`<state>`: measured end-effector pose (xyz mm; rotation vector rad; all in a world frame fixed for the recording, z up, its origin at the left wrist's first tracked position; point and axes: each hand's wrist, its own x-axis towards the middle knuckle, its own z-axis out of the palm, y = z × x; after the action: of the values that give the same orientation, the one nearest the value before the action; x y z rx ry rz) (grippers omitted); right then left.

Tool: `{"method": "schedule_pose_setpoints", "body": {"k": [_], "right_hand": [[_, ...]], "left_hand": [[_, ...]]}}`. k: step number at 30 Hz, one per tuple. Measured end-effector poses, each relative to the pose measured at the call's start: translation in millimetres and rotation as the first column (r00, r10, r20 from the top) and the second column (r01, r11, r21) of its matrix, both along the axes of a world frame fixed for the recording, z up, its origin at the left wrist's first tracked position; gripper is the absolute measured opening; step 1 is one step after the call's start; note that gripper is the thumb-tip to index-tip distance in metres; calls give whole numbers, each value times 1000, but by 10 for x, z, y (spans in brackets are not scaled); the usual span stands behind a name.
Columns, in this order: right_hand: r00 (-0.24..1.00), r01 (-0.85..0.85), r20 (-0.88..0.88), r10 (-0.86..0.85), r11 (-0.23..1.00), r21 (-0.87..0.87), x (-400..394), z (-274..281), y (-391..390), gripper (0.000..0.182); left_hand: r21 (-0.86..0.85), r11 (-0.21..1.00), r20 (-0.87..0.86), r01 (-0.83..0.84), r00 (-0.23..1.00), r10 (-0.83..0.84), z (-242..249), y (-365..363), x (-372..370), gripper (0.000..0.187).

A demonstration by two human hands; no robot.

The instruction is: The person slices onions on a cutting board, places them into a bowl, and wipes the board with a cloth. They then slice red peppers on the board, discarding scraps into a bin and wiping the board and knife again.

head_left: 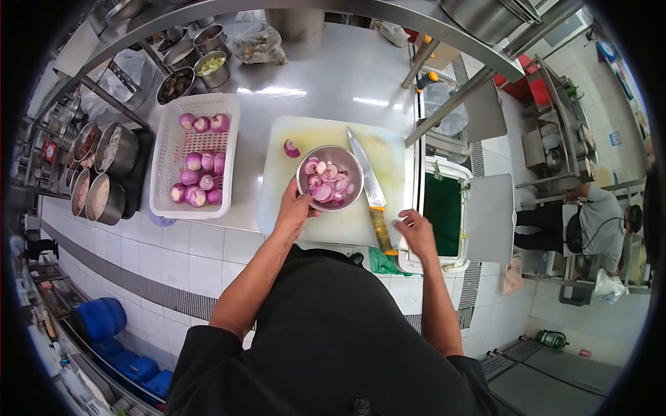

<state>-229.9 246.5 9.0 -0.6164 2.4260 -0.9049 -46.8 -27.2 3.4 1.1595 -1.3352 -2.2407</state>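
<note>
My left hand (295, 208) grips the rim of a metal bowl (356, 161), its fingers closed there. Sliced red onion (327, 184) lies inside the bowl. Under it is a pale, yellow-stained cutting board (284, 132). A large knife (368, 173) rests along the board beside the bowl, its yellow-and-dark handle toward me. My right hand (416, 232) is raised to the right of that handle, apart from it, with loosely bent fingers and nothing visible in them. A piece of red onion (291, 148) sits on the board's upper left.
At left, a white perforated basket (158, 159) holds several peeled red onions (201, 179). Metal pots (114, 149) stand farther left. To the right is a white bin (463, 260) with a dark green interior. A metal shelf rail (361, 8) crosses above. Another person (596, 222) stands far right.
</note>
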Motion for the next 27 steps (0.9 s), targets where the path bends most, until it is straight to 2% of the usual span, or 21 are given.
{"method": "schedule_pose_setpoints", "body": {"k": [1, 3, 8, 9, 11, 12, 13, 15, 16, 17, 18, 19, 21, 22, 23, 24, 25, 26, 27], "right_hand": [[997, -68, -44, 69, 997, 27, 153, -1, -70, 34], [988, -99, -101, 119, 978, 185, 373, -32, -194, 56], [980, -63, -169, 100, 976, 211, 521, -148, -328, 53], [980, -78, -166, 113, 976, 202, 531, -142, -347, 53], [990, 34, -137, -23, 996, 84, 497, -66, -309, 47], [997, 58, -43, -58, 998, 5, 488, 2, -278, 47], [997, 53, -48, -58, 994, -98, 475, -56, -216, 48], [994, 90, -50, -99, 983, -157, 503, -56, -115, 48], [995, 76, -56, -84, 989, -129, 513, -25, -75, 49], [995, 65, -65, -72, 993, -101, 503, -25, -20, 51], [998, 39, -45, -42, 997, -68, 455, -114, 53, 55], [999, 22, -30, -23, 1000, -16, 334, -460, 216, 55], [999, 17, 46, -17, 1000, -6, 241, -623, 315, 57], [997, 22, 77, -21, 1000, -21, 252, -577, 309, 57], [979, 89, 188, -84, 996, -17, 342, -302, 190, 57], [964, 102, 247, -98, 995, -3, 390, -130, 124, 57], [947, 114, 302, -112, 993, 11, 418, -34, 89, 57], [947, 108, 304, -106, 994, 10, 435, -4, 73, 57], [946, 103, 307, -102, 995, 11, 451, 15, 59, 57]], "left_hand": [[-9, 1000, 3, -8, 1000, 8, -36, -7, -78, 51], [55, 995, -83, -79, 993, 83, -117, -23, -267, 48], [144, 981, -91, -129, 985, 143, -135, -138, -570, 48], [135, 980, -89, -144, 984, 157, -155, -124, -590, 48], [266, 933, -246, -242, 919, 309, -257, -92, -610, 50], [225, 942, -255, -250, 918, 305, -301, -57, -550, 45], [212, 938, -250, -274, 913, 323, -335, -38, -458, 45], [54, 991, -149, -125, 980, 132, -381, -22, -262, 26], [44, 989, -143, -142, 979, 147, -302, -27, -135, 26], [-28, 997, -75, -68, 995, 66, -221, -38, -2, 16], [-93, 996, 1, 13, 1000, -13, -128, -86, 114, 12], [-100, 995, 6, 4, 1000, -3, -71, -189, 231, 12], [-286, 952, -28, -111, 994, 107, 24, -509, 515, 19], [-386, 876, -137, -289, 957, 255, 42, -751, 666, 13], [-561, 734, -131, -384, 916, 380, 233, -1017, 787, 13], [-664, 656, -75, -359, 905, 419, 349, -1413, 1018, 14], [-654, 595, -187, -467, 862, 471, 151, -1897, 1317, 16], [-697, 605, 70, -386, 802, 593, 524, -2071, 1506, 21], [-759, 548, 102, -350, 768, 632, 543, -2416, 1723, 23]]}}
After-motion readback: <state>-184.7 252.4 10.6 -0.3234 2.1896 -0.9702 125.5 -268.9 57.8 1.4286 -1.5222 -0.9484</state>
